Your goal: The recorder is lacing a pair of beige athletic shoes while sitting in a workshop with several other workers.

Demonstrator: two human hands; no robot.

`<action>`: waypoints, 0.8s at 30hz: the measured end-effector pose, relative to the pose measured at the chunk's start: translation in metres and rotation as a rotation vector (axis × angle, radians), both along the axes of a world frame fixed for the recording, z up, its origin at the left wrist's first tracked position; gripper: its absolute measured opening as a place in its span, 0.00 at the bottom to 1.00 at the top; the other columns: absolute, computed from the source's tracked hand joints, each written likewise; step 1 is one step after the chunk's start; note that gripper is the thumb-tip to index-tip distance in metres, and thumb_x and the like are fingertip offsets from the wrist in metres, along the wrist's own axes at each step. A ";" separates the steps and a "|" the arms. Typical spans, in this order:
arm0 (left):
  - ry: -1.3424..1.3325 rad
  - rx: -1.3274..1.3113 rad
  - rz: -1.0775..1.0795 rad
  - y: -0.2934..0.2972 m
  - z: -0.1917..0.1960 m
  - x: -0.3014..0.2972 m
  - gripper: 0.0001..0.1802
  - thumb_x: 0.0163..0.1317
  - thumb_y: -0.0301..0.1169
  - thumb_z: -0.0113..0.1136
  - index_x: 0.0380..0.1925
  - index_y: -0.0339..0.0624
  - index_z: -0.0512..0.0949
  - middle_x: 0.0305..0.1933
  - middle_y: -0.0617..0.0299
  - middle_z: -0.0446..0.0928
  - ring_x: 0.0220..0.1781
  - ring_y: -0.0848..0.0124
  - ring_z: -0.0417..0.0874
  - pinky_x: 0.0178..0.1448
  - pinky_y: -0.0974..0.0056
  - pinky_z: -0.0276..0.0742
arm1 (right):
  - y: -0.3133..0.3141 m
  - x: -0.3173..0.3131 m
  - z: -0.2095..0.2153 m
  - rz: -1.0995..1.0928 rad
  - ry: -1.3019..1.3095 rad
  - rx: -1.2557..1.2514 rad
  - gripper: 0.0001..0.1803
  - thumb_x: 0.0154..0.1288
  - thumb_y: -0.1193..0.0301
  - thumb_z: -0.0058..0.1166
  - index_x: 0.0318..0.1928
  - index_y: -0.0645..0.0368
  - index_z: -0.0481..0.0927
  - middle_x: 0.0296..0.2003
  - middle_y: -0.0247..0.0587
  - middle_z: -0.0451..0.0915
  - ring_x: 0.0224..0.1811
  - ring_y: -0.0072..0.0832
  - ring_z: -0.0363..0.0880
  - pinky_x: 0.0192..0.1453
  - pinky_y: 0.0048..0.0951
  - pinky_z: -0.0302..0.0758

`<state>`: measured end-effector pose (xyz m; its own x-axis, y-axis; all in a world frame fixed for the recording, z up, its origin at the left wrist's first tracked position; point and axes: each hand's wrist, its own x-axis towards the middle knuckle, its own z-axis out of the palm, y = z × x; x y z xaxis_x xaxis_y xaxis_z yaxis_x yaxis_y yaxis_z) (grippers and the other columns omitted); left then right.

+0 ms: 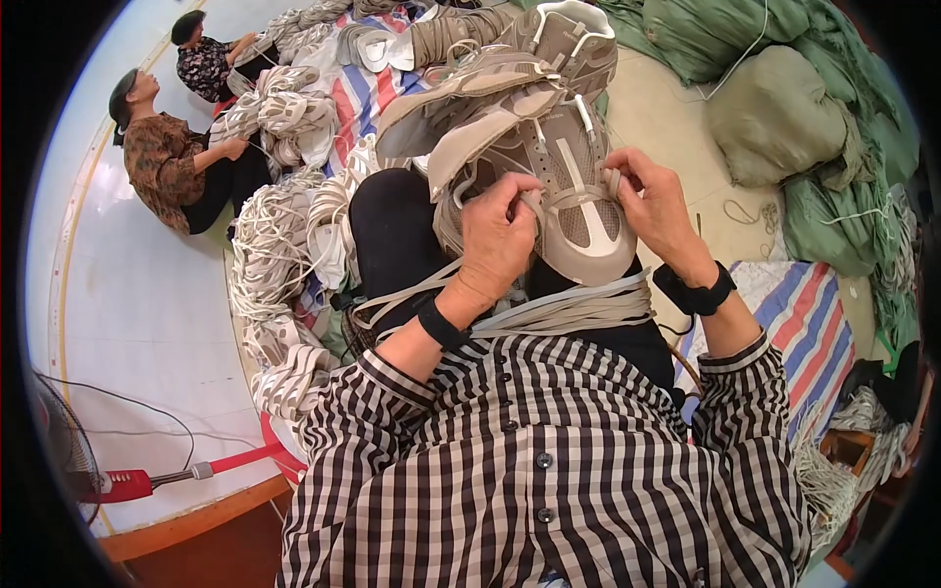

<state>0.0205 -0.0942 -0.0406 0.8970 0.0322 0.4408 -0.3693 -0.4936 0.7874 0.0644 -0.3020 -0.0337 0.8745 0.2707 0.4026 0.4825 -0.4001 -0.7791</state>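
On my lap lies a beige and grey shoe upper (595, 227), its toe pointing toward me. A flat beige shoelace (570, 199) crosses its front near the lowest eyelets. My left hand (498, 233) is closed at the upper's left side, its fingertips pinching one end of the lace. At the right side my right hand (651, 201) pinches the other end between thumb and fingers. More shoe uppers (461, 116) are stacked just beyond, reaching away from me. Across my thighs rests a bundle of loose beige laces (578, 312).
Heaps of laced uppers (270, 240) lie on my left, over a striped sheet (358, 103). Two people (167, 162) sit farther left, handling uppers. Green sacks (784, 118) are piled at right. A fan with a red base (123, 485) stands lower left; lace bundles (828, 480) lie lower right.
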 end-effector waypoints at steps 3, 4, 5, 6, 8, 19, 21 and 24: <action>0.002 -0.045 -0.015 0.000 0.002 0.002 0.04 0.62 0.24 0.57 0.36 0.39 0.78 0.26 0.61 0.77 0.27 0.78 0.73 0.34 0.71 0.70 | -0.001 0.005 -0.009 -0.002 0.169 0.180 0.04 0.61 0.79 0.53 0.38 0.62 0.75 0.21 0.33 0.72 0.24 0.19 0.69 0.31 0.23 0.69; -0.022 -0.011 -0.038 0.001 0.002 0.002 0.04 0.62 0.24 0.57 0.36 0.39 0.78 0.26 0.62 0.77 0.27 0.78 0.73 0.34 0.71 0.70 | -0.002 0.006 -0.011 0.023 0.294 0.282 0.03 0.62 0.78 0.55 0.36 0.63 0.75 0.21 0.30 0.71 0.25 0.15 0.67 0.30 0.20 0.67; -0.021 -0.012 -0.036 0.002 0.002 0.004 0.04 0.62 0.24 0.57 0.36 0.39 0.78 0.26 0.62 0.77 0.27 0.78 0.73 0.34 0.71 0.70 | -0.001 0.006 -0.011 0.025 0.296 0.281 0.03 0.62 0.78 0.55 0.36 0.63 0.75 0.21 0.30 0.71 0.25 0.15 0.67 0.30 0.20 0.67; 0.002 0.042 -0.047 0.003 0.002 0.005 0.04 0.62 0.24 0.57 0.36 0.38 0.78 0.26 0.61 0.77 0.28 0.78 0.74 0.34 0.71 0.71 | 0.000 0.004 -0.010 0.027 0.287 0.277 0.03 0.62 0.78 0.55 0.35 0.62 0.74 0.21 0.28 0.71 0.25 0.14 0.67 0.30 0.20 0.66; 0.025 0.095 -0.060 0.004 0.003 0.006 0.04 0.62 0.24 0.57 0.36 0.38 0.78 0.27 0.61 0.78 0.28 0.78 0.74 0.35 0.71 0.71 | 0.001 0.002 -0.010 0.026 0.279 0.273 0.04 0.63 0.77 0.55 0.33 0.62 0.73 0.22 0.26 0.71 0.25 0.13 0.66 0.30 0.19 0.66; -0.001 0.075 -0.069 -0.001 0.009 0.004 0.04 0.60 0.23 0.56 0.35 0.37 0.78 0.25 0.56 0.77 0.25 0.73 0.74 0.32 0.68 0.70 | 0.003 0.001 -0.012 0.014 0.188 0.218 0.06 0.63 0.76 0.55 0.32 0.63 0.71 0.22 0.26 0.70 0.25 0.13 0.65 0.30 0.20 0.65; 0.035 0.098 -0.090 0.001 0.013 0.006 0.04 0.59 0.23 0.56 0.35 0.37 0.78 0.25 0.56 0.76 0.24 0.72 0.73 0.32 0.68 0.70 | 0.002 0.001 -0.013 0.013 0.187 0.220 0.06 0.63 0.76 0.55 0.32 0.63 0.71 0.22 0.26 0.70 0.25 0.14 0.65 0.30 0.20 0.65; 0.077 0.132 -0.104 -0.001 0.015 0.006 0.06 0.57 0.21 0.55 0.34 0.37 0.77 0.25 0.55 0.76 0.24 0.70 0.74 0.32 0.66 0.70 | 0.002 0.000 -0.013 0.007 0.179 0.222 0.06 0.63 0.76 0.55 0.32 0.63 0.71 0.22 0.26 0.69 0.25 0.13 0.65 0.30 0.20 0.65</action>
<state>0.0268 -0.0952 -0.0260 0.9237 -0.1155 0.3653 -0.3648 -0.5566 0.7464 0.0643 -0.2996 -0.0472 0.9355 0.1993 0.2918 0.3313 -0.2069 -0.9206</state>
